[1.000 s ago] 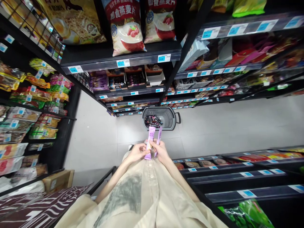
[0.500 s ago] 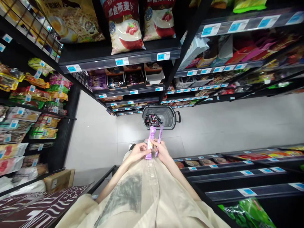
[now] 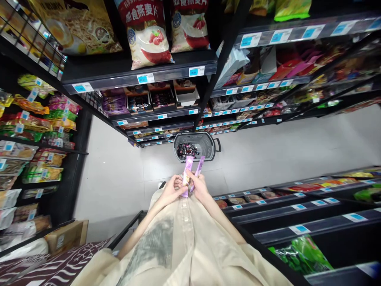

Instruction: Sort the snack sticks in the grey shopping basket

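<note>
First purple sachet [image 3: 188, 163] is pinched near its lower end by the left hand [image 3: 171, 190], finger gap narrow, on the near side of the basket; its middle is crossed by the right thumb. Second purple sachet [image 3: 199, 164], just beside, is held in curled fingers of the right hand [image 3: 200, 186]. Dark packets [image 3: 186, 150] are piled in the basket's [image 3: 208, 145] left end. Beyond the basket, open boxes [image 3: 188, 98] are shelved.
</note>
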A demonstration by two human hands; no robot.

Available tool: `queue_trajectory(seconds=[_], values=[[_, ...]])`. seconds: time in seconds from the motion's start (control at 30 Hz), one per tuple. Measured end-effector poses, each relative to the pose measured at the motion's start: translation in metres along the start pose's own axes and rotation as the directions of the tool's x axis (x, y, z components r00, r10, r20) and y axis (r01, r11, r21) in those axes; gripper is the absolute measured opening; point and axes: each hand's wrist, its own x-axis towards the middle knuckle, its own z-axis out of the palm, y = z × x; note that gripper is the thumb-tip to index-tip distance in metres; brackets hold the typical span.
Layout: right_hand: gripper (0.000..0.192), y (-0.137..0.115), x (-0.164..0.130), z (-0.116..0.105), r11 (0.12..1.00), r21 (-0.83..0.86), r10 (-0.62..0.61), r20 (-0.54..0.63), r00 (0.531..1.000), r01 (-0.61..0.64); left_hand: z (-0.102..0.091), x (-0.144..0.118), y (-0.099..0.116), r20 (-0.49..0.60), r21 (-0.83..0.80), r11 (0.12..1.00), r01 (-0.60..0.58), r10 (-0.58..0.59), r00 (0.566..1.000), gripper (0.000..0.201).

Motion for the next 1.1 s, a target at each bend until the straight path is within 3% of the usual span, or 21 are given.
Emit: queue_trajectory(seconds=[0.07, 0.17, 0.27, 0.33, 0.43, 0.67, 0.8, 0.93, 1.0, 1.1], values=[[0.044, -0.001, -0.001, 0.002, 0.999, -0.031, -0.014, 0.007, 1.000, 0.014, 0.003, 0.001, -0.001, -0.042, 0.031, 1.000, -0.006, 0.008, 0.999, 0.054], [0.040, -0.004, -0.005, 0.006, 1.000, -0.014, 0.003, 0.129, 0.992, -0.001, 0.004, 0.003, 0.001, -0.111, 0.053, 0.999, -0.005, 0.011, 0.994, 0.052], [0.035, -0.007, -0.007, 0.007, 0.990, 0.103, 0.059, 0.284, 0.957, -0.091, 0.002, 0.003, 0.006, -0.053, -0.163, 0.987, 0.007, -0.016, 0.998, 0.047], [0.035, -0.008, -0.007, 0.005, 0.981, 0.142, 0.073, 0.345, 0.936, -0.129, 0.001, 0.000, 0.010, 0.031, -0.371, 0.924, 0.091, -0.085, 0.996, 0.048], [0.038, -0.007, -0.006, 0.003, 0.990, 0.109, 0.046, 0.337, 0.941, -0.087, 0.001, -0.003, 0.012, 0.152, -0.510, 0.830, 0.227, -0.173, 0.973, 0.043], [0.041, -0.003, -0.006, 0.000, 1.000, -0.028, 0.002, 0.233, 0.972, 0.005, 0.007, -0.005, 0.005, 0.191, -0.324, 0.922, 0.213, -0.157, 0.969, 0.047], [0.041, -0.004, -0.008, 0.000, 1.000, -0.007, -0.005, 0.233, 0.973, 0.007, 0.007, -0.003, 0.006, 0.143, -0.354, 0.908, 0.223, -0.183, 0.973, 0.048], [0.041, -0.008, -0.015, 0.003, 0.997, 0.056, -0.055, 0.206, 0.977, 0.044, 0.003, -0.003, 0.022, 0.071, -0.310, 0.931, 0.194, -0.181, 0.981, 0.053], [0.043, -0.012, -0.018, 0.006, 0.991, 0.100, -0.104, 0.122, 0.987, 0.092, -0.002, -0.002, 0.034, -0.057, -0.256, 0.961, 0.105, -0.123, 0.991, 0.054], [0.050, -0.016, -0.021, 0.009, 0.978, 0.159, -0.143, 0.040, 0.989, 0.135, -0.011, 0.000, 0.051, -0.264, -0.202, 0.979, -0.024, -0.031, 0.964, 0.052]])
